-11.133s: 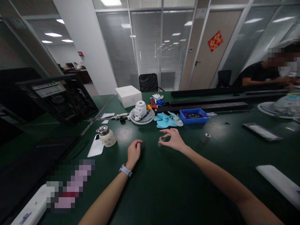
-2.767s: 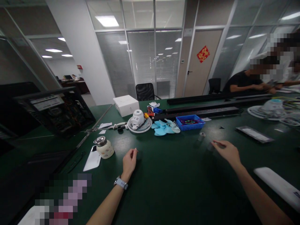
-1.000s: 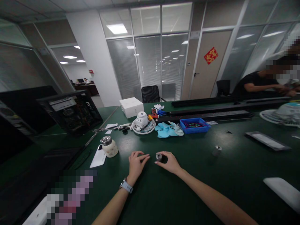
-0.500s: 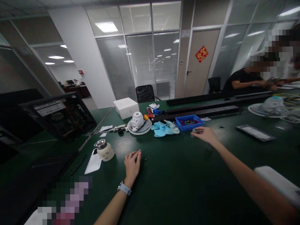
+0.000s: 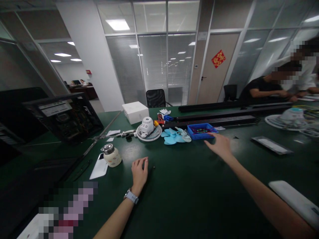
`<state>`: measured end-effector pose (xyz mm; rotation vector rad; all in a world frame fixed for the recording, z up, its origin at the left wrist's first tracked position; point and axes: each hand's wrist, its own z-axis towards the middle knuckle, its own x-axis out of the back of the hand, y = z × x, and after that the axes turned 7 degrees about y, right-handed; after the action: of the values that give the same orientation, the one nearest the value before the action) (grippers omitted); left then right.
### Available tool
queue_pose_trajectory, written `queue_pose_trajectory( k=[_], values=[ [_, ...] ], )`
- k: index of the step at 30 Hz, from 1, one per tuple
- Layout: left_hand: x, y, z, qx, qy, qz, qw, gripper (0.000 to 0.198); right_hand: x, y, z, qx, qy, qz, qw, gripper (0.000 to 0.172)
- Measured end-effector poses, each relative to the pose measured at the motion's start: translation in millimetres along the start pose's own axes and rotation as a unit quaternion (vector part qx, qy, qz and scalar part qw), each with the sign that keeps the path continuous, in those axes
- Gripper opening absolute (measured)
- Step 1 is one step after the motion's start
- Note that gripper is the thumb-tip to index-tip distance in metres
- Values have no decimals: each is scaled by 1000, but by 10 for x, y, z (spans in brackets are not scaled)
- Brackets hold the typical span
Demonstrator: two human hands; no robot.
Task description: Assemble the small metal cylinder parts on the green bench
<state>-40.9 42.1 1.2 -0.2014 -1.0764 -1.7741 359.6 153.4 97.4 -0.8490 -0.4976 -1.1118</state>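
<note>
My right hand is held over the table just in front of a blue plastic tray of small coloured parts. Its thumb and fingers are spread, with nothing visible between them. My left hand, with a watch on its wrist, rests loosely on the green table. Its fingers are bent but apart, and no object shows in them. A tiny dark piece, too small to name, lies right of the left fingertips. Light-blue fan blades lie left of the tray, beside a white fan head with its grille.
At left stand a cream jar, a white phone-like slab and an opened black device casing. A white box and long black bars lie at the back. A person works at far right.
My right hand has opened; the small metallic-looking piece it pinched beside the tray is no longer seen in it. My left hand has barely moved. The view has shifted slightly.
</note>
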Motion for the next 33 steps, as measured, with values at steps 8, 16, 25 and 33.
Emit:
queue_pose_trajectory(
  k=[8, 16, 25, 33],
  values=[
    [12, 8, -9, 6, 25, -30, 999, 32, -893, -1741, -1010, 130, -301, 282, 901, 50],
    [0, 5, -6, 1, 23, -34, 999, 29, -1069, -1858, -998, 131, -248, 250, 927, 21],
    [-38, -27, 3, 14, 6, -41, 999, 34, 70, 210, -8, -80, -16, 91, 993, 47],
    [-51, -43, 3, 12, 13, -43, 999, 34, -61, 1018, -26, -162, -76, 27, 984, 44]
  ],
)
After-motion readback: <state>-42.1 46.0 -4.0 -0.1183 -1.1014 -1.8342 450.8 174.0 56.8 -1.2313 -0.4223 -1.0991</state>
